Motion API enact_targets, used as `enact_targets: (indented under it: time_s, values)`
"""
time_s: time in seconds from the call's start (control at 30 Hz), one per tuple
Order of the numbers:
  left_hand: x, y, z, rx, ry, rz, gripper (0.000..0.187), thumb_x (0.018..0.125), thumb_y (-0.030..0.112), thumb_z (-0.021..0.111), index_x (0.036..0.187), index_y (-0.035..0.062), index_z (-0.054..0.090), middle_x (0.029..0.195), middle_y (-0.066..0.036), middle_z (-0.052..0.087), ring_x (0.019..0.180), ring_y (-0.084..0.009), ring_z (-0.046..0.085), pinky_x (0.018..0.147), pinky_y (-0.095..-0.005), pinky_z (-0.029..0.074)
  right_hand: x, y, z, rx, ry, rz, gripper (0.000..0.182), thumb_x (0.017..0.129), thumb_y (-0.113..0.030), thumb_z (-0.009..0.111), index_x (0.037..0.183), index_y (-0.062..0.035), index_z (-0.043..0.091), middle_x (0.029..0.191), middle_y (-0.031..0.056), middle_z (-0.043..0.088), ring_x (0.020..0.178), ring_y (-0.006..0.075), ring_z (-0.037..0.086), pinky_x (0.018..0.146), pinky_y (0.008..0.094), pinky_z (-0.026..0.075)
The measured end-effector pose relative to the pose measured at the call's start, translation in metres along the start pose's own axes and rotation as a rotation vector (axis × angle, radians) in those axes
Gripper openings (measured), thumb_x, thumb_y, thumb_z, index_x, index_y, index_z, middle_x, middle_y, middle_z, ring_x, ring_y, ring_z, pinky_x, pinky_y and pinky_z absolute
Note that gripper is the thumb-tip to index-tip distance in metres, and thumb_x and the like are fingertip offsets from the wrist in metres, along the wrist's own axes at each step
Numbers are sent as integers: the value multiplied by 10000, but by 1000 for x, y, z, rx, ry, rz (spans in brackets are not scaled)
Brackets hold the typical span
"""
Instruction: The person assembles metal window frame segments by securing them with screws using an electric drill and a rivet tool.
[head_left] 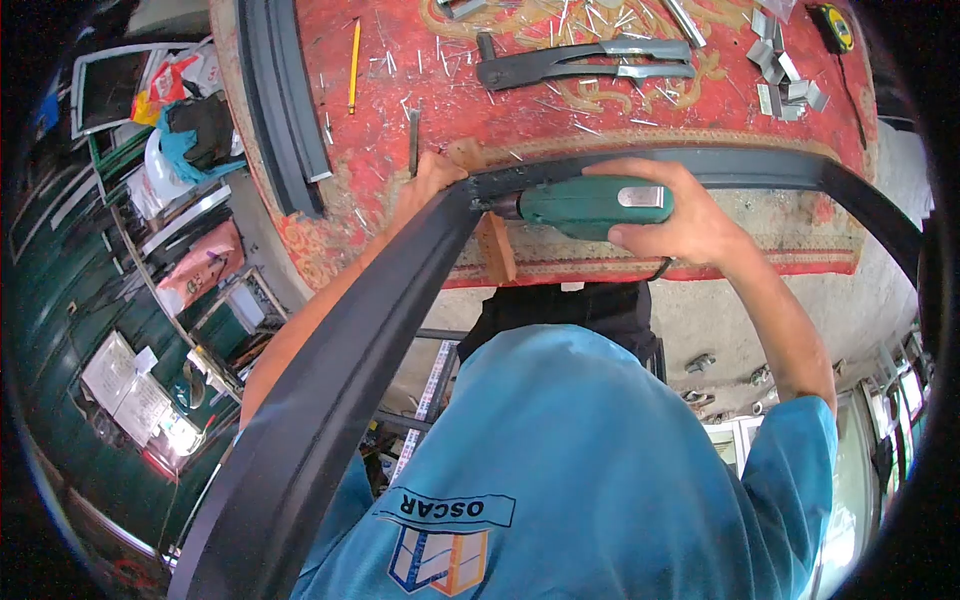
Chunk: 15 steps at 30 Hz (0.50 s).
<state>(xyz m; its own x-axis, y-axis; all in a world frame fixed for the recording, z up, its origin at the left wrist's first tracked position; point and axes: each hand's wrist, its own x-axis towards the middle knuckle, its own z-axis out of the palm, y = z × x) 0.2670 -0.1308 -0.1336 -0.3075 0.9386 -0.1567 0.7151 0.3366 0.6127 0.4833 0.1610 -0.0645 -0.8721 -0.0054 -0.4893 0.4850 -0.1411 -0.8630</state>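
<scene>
My right hand (690, 225) is wrapped round a green power drill (580, 207), its nose pointing left against the inner corner of a dark grey metal frame (350, 370). At that same corner, my left hand (432, 180) grips the frame with curled fingers, partly hidden behind the profile. One long side of the frame runs down toward me on the left; another bar stretches right across the table. Under the corner lies a wooden block (495, 248). A narrow metal tool (414, 143) rests just beyond my left hand.
On the red patterned cloth (380, 100) lie a hand riveter (585, 65), a yellow pencil (354, 65), scattered rivets, several metal corner pieces (780, 65) and a tape measure (832, 28). Dark profiles (277, 100) lie at left. Cluttered racks (170, 290) stand beside the table.
</scene>
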Motion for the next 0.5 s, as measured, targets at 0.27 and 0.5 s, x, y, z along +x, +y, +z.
enact_targets:
  time_s: [0.27,0.5]
  values:
    - [4,8,-4,-31,25,-32,439,753,121,781,1096,54,516,981,-172,501,885,-369,616,702,-432,532,3,3,-2,-22,-13,-36,576,713,-196,789,1241,-26,630,1057,125,694,974,169,633,910,326,497]
    - [16,36,-21,16,-154,-303,381,769,129,761,1069,55,537,990,-174,505,888,-380,616,720,-450,531,7,-1,5,-80,-35,-31,599,695,-121,736,1276,-36,616,1122,115,679,1027,177,624,928,330,488]
